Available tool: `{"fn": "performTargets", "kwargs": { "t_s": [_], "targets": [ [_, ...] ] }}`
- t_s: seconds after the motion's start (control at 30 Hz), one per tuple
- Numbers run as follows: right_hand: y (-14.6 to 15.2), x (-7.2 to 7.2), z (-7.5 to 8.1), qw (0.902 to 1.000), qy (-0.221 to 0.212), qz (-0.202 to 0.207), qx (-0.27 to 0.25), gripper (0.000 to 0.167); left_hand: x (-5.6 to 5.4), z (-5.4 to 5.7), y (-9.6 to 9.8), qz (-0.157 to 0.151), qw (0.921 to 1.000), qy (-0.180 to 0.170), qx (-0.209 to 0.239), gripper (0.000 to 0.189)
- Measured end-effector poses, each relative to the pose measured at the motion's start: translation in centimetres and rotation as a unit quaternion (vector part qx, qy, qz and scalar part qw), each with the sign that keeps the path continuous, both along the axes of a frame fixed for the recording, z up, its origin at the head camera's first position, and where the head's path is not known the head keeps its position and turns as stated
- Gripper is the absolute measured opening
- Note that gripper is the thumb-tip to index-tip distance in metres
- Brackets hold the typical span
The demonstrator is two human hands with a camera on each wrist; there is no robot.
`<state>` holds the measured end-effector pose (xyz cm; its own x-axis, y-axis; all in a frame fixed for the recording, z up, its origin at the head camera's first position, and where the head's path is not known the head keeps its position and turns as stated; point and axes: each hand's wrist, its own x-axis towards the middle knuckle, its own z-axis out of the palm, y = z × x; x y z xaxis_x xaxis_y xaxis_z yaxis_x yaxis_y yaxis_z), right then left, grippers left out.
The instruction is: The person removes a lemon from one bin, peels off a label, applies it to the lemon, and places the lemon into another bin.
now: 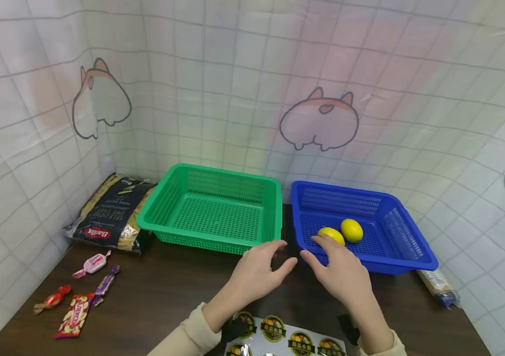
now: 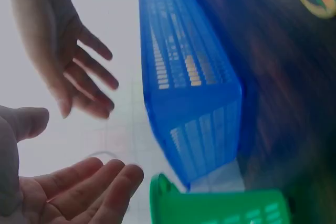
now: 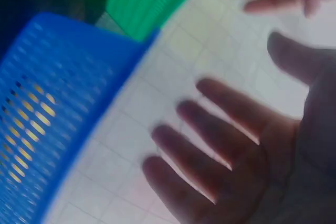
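Observation:
Two yellow lemons (image 1: 352, 231) lie side by side in the blue basket (image 1: 405, 247), partly behind my right hand in the head view. My right hand (image 1: 343, 269) hovers by that basket's front left corner, fingers spread and holding nothing; the right wrist view shows the palm and separated fingers (image 3: 194, 158). To its left, my left hand (image 1: 259, 269) is held out near the front right corner of the green basket (image 1: 208, 242), thumb and fingers apart with nothing between them. The green basket has no items inside.
A bag of Barilla pasta (image 1: 110, 212) leans beside the green basket. Several wrapped candies (image 1: 74, 314) lie at the left of the dark table (image 1: 163, 301). A sticker sheet (image 1: 285, 338) is at the front, and a clear package (image 1: 439, 287) sits right of the blue basket.

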<state>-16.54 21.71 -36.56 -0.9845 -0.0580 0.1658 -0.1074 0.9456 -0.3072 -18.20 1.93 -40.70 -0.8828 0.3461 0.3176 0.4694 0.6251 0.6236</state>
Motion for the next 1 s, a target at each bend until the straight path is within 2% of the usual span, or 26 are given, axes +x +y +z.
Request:
{"fn": "performTargets", "kwargs": {
  "t_s": [0.1, 0.2, 0.3, 0.37, 0.57, 0.7, 0.87, 1.0],
  "targets": [
    [0.7, -0.2, 1.4, 0.9986, -0.050, 0.019, -0.007, 0.061, -0.6, -0.2, 0.8, -0.017, 0.9995, -0.025, 0.012, 0.054],
    [1.3, -0.4, 2.4, 0.9969, -0.073, 0.029, 0.004, 0.064, -1.2, -0.4, 1.4, -0.026, 0.9985, -0.047, 0.012, 0.055],
    [1.5, -0.6, 3.2, 0.9959, -0.083, 0.031, 0.018, 0.065, -1.7, -0.5, 2.0, -0.041, 0.9953, -0.086, 0.018, 0.061],
    [1.6, -0.7, 3.6, 0.9954, -0.087, 0.030, 0.026, 0.065, -2.0, -0.5, 2.4, -0.053, 0.9905, -0.122, 0.036, 0.066],
    [1.5, -1.2, 4.5, 0.9955, -0.081, 0.030, 0.040, 0.066, -3.1, -0.6, 3.4, -0.050, 0.9763, -0.197, 0.076, 0.080],
    [1.5, -1.6, 5.2, 0.9962, -0.064, 0.024, 0.054, 0.064, -3.9, -0.3, 4.0, -0.050, 0.9731, -0.213, 0.072, 0.085],
    [1.5, -2.2, 6.4, 0.9947, -0.064, 0.025, 0.077, 0.064, -4.7, 0.0, 4.9, -0.036, 0.9757, -0.211, 0.049, 0.088],
    [1.6, -2.5, 7.1, 0.9933, -0.065, 0.032, 0.090, 0.066, -5.4, -0.5, 5.4, -0.022, 0.9778, -0.204, 0.041, 0.078]
  ]
}}
